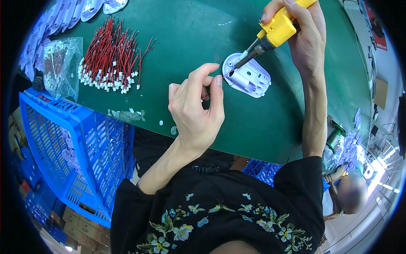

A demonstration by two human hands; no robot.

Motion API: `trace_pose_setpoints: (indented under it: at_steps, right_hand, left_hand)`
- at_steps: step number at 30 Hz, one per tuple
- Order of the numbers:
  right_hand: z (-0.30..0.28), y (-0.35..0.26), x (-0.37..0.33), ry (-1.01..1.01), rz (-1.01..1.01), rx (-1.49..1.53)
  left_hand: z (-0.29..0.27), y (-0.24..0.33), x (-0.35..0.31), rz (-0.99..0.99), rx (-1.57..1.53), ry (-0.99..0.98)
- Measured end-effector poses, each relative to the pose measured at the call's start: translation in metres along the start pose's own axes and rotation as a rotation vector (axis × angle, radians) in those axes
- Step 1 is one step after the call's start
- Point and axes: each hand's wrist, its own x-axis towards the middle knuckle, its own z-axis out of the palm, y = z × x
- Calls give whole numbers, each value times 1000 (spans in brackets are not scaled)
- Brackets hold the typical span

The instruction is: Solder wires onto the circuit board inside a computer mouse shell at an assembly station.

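Observation:
My right hand (311,42) is wrapped around a yellow soldering gun (281,30), its dark tip angled down to the left. That tip meets a pale lilac plastic shell (248,78) lying on the green table, near a dark round spot at the shell's left end. A thin guide tube runs beside the barrel toward the same spot. Close to the shell's left edge, my left hand (195,99) pinches a thin red wire lead (224,77) between thumb and fingers. One end of the lead reaches into the shell; the rest is mostly hidden by my fingers.
A pile of red and black leads with white connectors (114,55) lies left on the table (186,29), beside a clear bag (63,67). More shells (63,17) fill the far left corner. A blue crate (89,148) stands below the left edge. Another person (338,192) is at right.

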Motion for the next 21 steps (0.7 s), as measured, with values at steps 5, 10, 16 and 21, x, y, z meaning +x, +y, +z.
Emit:
trace_pose_setpoints:
  at_steps: [5, 10, 16, 21]
  right_hand:
    - [5, -4, 1, 5, 93, -10]
    - [5, 2, 0, -21, 32, 2]
    - [5, 3, 0, -27, 35, 8]
    - [-2, 9, 1, -40, 7, 17]
  left_hand:
    - [0, 0, 0, 12, 17, 1]
    - [0, 0, 0, 18, 12, 2]
    - [3, -2, 1, 41, -4, 35]
    - [3, 0, 1, 30, -18, 30]
